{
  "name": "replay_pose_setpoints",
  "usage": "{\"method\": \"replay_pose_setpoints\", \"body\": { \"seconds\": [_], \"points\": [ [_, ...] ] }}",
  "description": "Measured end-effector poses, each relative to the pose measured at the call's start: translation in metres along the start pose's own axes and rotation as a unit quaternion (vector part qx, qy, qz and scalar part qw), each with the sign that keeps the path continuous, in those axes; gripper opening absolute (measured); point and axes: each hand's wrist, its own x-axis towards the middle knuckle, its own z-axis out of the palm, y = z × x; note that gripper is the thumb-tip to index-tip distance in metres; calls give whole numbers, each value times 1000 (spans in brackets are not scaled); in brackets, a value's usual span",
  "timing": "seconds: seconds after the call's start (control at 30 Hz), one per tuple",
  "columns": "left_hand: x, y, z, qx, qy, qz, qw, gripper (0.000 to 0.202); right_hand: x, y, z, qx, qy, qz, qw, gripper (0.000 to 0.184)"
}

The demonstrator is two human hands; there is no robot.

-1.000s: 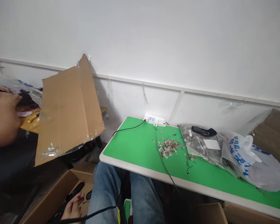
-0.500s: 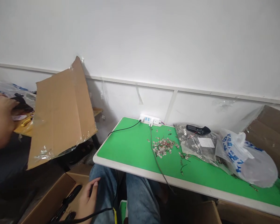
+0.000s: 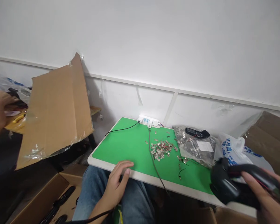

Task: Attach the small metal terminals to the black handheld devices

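My right hand holds a black handheld device with a bulky rounded head, a curved handle and red trim, over the table's front edge at the right. My fingers go round its handle; part of the hand is cut off by the frame. My left hand is open above my lap by the near edge of the green-topped table, thumb apart from the fingers, holding nothing. A heap of small metal pieces with thin wires lies on the green top.
A black handle shell rests on a clear plastic bag. Behind are a power strip and a white printed bag. A cardboard sheet stands left, beyond it another person's hand. A box holds black devices.
My left hand has moved up and right, from beside the box to the table's edge. My right hand has come into view at the right with the black device.
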Motion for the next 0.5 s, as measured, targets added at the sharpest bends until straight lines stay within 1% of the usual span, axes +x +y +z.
{"method": "replay_pose_setpoints", "body": {
  "seconds": [0.03, 0.07, 0.1, 0.13, 0.17, 0.2, 0.23, 0.27, 0.33, 0.4, 0.47, 0.5],
  "points": [
    [14, 3, 2, -3, -9, 20, 1000, 29, 14, -30, 8, 113, 61, 9, 992, 83],
    [30, 5, 5, -7, -20, 36, 999, 29, 29, -60, 16, 205, 78, 15, 976, 77],
    [46, 7, 8, -12, -31, 49, 998, 29, 44, -88, 25, 272, 97, 14, 957, 72],
    [63, 8, 13, -18, -37, 62, 997, 29, 60, -113, 34, 321, 97, 10, 942, 68],
    [80, 9, 20, -25, -41, 73, 996, 29, 75, -134, 44, 365, 84, -1, 927, 65],
    [97, 10, 29, -33, -48, 81, 995, 29, 90, -151, 56, 417, 74, -4, 906, 64],
    [113, 12, 39, -43, -53, 89, 994, 29, 103, -166, 70, 465, 56, -4, 884, 63],
    [129, 13, 51, -56, -59, 93, 992, 30, 114, -177, 85, 496, 29, -4, 868, 62],
    [158, 18, 80, -100, -89, 92, 987, 40, 131, -195, 119, 532, -18, -1, 847, 59],
    [185, 24, 111, -153, -112, 71, 979, 59, 140, -209, 153, 547, -46, -10, 836, 59],
    [208, 27, 141, -209, -144, 19, 967, 78, 142, -218, 182, 545, -46, -10, 837, 62],
    [217, 28, 154, -241, -143, -12, 960, 82, 141, -220, 195, 542, -42, -2, 839, 64]
  ]
}}
